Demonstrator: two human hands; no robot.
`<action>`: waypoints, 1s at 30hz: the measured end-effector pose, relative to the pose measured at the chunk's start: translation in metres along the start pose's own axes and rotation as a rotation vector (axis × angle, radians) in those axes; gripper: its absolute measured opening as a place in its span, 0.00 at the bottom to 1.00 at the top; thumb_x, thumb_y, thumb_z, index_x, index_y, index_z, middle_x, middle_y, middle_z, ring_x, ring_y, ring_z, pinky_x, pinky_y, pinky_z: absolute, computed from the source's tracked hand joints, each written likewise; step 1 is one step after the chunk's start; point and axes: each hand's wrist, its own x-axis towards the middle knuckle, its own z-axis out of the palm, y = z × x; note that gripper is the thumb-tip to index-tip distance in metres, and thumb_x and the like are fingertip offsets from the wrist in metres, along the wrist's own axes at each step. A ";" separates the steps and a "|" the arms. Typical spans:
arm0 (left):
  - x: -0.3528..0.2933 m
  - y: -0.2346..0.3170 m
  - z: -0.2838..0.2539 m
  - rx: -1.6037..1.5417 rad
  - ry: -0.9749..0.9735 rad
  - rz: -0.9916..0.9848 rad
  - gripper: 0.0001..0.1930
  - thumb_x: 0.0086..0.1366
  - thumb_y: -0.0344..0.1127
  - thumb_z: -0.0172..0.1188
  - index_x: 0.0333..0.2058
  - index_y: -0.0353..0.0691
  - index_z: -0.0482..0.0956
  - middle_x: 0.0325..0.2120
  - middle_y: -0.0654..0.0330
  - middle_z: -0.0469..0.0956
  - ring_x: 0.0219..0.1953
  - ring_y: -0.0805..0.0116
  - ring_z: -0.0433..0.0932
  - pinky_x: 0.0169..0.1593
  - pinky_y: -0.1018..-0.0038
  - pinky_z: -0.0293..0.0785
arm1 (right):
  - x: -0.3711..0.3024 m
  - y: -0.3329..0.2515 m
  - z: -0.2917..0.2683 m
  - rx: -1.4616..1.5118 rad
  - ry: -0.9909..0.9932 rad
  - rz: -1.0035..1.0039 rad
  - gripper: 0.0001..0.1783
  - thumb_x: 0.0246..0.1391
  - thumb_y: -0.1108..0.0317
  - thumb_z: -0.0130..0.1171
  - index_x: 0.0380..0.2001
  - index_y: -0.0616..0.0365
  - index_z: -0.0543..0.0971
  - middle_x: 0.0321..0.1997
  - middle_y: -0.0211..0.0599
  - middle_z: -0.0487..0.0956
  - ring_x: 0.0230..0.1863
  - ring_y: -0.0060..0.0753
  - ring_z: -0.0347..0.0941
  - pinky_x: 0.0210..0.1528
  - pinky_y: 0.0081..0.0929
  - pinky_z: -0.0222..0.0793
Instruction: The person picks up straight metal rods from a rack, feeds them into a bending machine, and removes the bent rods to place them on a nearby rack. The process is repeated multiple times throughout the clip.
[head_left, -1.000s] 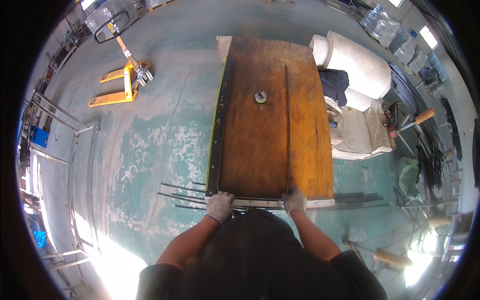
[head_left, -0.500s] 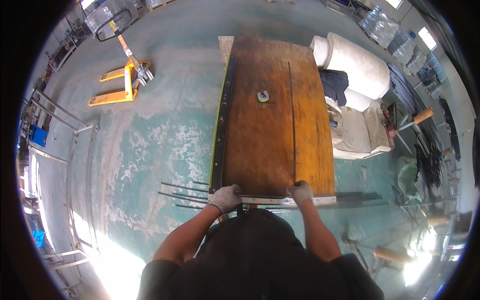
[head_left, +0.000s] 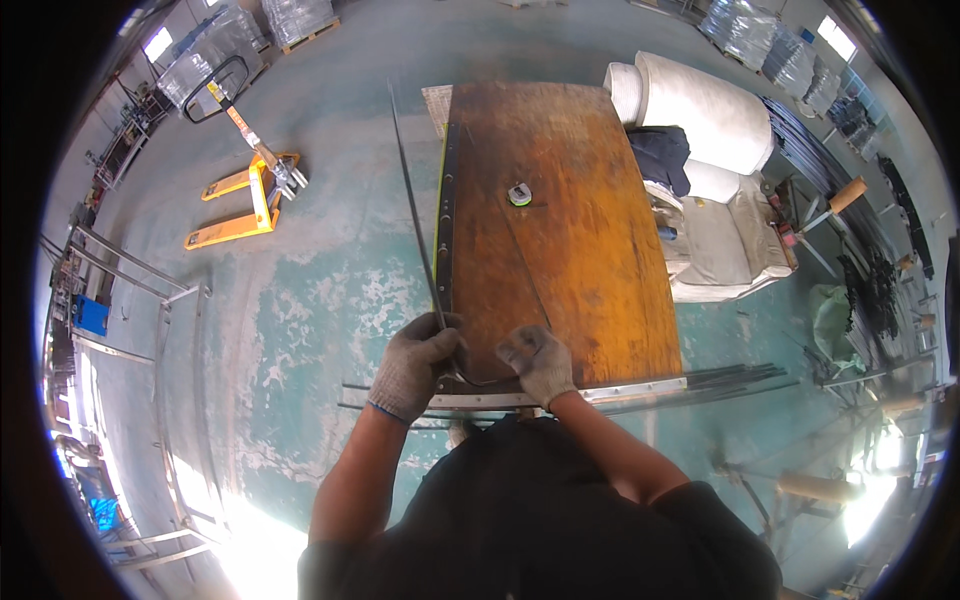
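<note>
My left hand [head_left: 410,365], in a pale knitted glove, is closed around a long thin dark strip [head_left: 408,185]. The strip rises from it past the left edge of a worn wooden tabletop [head_left: 610,250]. Below this grip the strip bends sharply and runs right to my right hand [head_left: 540,365]. That gloved hand has its fingers curled on the strip above the table's near edge; the fingertips are partly hidden. A thin dark line [head_left: 522,262] slants across the wood; whether it is a strip or a shadow I cannot tell. A tape measure [head_left: 519,195] lies farther up.
A black rail with holes [head_left: 444,230] edges the table's left side, a pale metal bar [head_left: 620,390] its near side. Dark rods [head_left: 745,377] stick out at the right. White rolls [head_left: 700,110] lie beyond the right edge; a yellow pallet jack [head_left: 235,230] stands on the left.
Both hands have come up from the table's near edge, the right one moving left. The strip now stands up in my left hand and bends between my hands. The straight dark line on the wood now slants.
</note>
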 end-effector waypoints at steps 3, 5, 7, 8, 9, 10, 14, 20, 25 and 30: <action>-0.011 -0.014 -0.011 0.019 0.084 -0.025 0.17 0.72 0.30 0.62 0.55 0.26 0.81 0.32 0.59 0.84 0.31 0.70 0.83 0.39 0.73 0.79 | 0.025 0.048 0.044 -0.172 0.117 0.146 0.41 0.59 0.46 0.77 0.66 0.65 0.80 0.63 0.60 0.85 0.67 0.57 0.81 0.69 0.49 0.76; -0.022 -0.023 -0.021 0.067 0.075 -0.048 0.17 0.72 0.30 0.62 0.55 0.26 0.81 0.30 0.60 0.83 0.30 0.70 0.82 0.39 0.74 0.78 | 0.040 0.075 0.061 -0.068 0.025 0.239 0.45 0.59 0.45 0.77 0.70 0.65 0.77 0.69 0.63 0.82 0.70 0.65 0.78 0.73 0.52 0.74; -0.027 -0.029 -0.027 0.039 0.078 -0.046 0.17 0.73 0.29 0.61 0.56 0.25 0.80 0.30 0.59 0.83 0.30 0.70 0.82 0.37 0.74 0.77 | 0.054 0.087 0.070 0.124 -0.120 0.326 0.47 0.59 0.46 0.77 0.72 0.66 0.75 0.72 0.62 0.80 0.71 0.69 0.77 0.74 0.52 0.74; -0.030 -0.031 -0.030 0.016 0.084 -0.048 0.17 0.73 0.29 0.60 0.56 0.25 0.79 0.29 0.59 0.82 0.29 0.70 0.81 0.37 0.74 0.77 | 0.055 0.088 0.076 0.058 -0.163 0.300 0.48 0.59 0.46 0.77 0.73 0.66 0.73 0.72 0.65 0.79 0.72 0.66 0.76 0.74 0.50 0.74; -0.031 -0.033 -0.033 0.005 0.112 -0.061 0.18 0.73 0.29 0.60 0.57 0.24 0.79 0.28 0.59 0.81 0.29 0.70 0.80 0.36 0.74 0.76 | 0.054 0.086 0.078 -0.008 -0.194 0.294 0.50 0.59 0.45 0.77 0.75 0.65 0.72 0.73 0.67 0.78 0.74 0.62 0.76 0.73 0.49 0.75; -0.033 -0.036 -0.034 -0.115 0.111 -0.066 0.18 0.75 0.29 0.60 0.59 0.24 0.78 0.28 0.61 0.79 0.27 0.70 0.78 0.35 0.74 0.74 | 0.052 0.082 0.081 -0.070 -0.214 0.309 0.52 0.59 0.44 0.77 0.76 0.65 0.70 0.73 0.69 0.77 0.75 0.59 0.76 0.73 0.47 0.76; -0.033 -0.048 -0.041 -0.535 0.104 -0.099 0.19 0.79 0.30 0.59 0.63 0.26 0.73 0.26 0.65 0.71 0.23 0.73 0.68 0.30 0.73 0.67 | 0.029 0.064 0.089 -0.385 -0.150 0.186 0.33 0.62 0.54 0.72 0.65 0.58 0.75 0.60 0.61 0.86 0.66 0.58 0.83 0.67 0.54 0.80; -0.031 -0.065 -0.055 -0.680 0.111 -0.112 0.18 0.83 0.31 0.56 0.65 0.31 0.73 0.28 0.67 0.69 0.22 0.76 0.62 0.28 0.75 0.62 | 0.016 0.071 0.088 -0.306 -0.217 0.211 0.24 0.64 0.62 0.64 0.60 0.57 0.78 0.56 0.58 0.89 0.60 0.64 0.85 0.66 0.54 0.80; -0.032 -0.061 -0.071 -0.734 0.108 -0.089 0.17 0.85 0.34 0.54 0.66 0.34 0.73 0.29 0.67 0.70 0.22 0.78 0.60 0.28 0.75 0.59 | 0.018 0.087 0.086 -0.060 -0.162 0.194 0.19 0.66 0.56 0.65 0.52 0.59 0.85 0.50 0.62 0.89 0.58 0.64 0.86 0.62 0.53 0.80; -0.023 -0.082 -0.087 -0.516 0.203 -0.108 0.19 0.82 0.30 0.57 0.66 0.32 0.74 0.30 0.65 0.74 0.22 0.77 0.65 0.27 0.75 0.65 | 0.026 0.108 0.066 0.281 0.179 0.407 0.25 0.75 0.47 0.60 0.46 0.62 0.89 0.44 0.63 0.89 0.52 0.68 0.87 0.55 0.54 0.79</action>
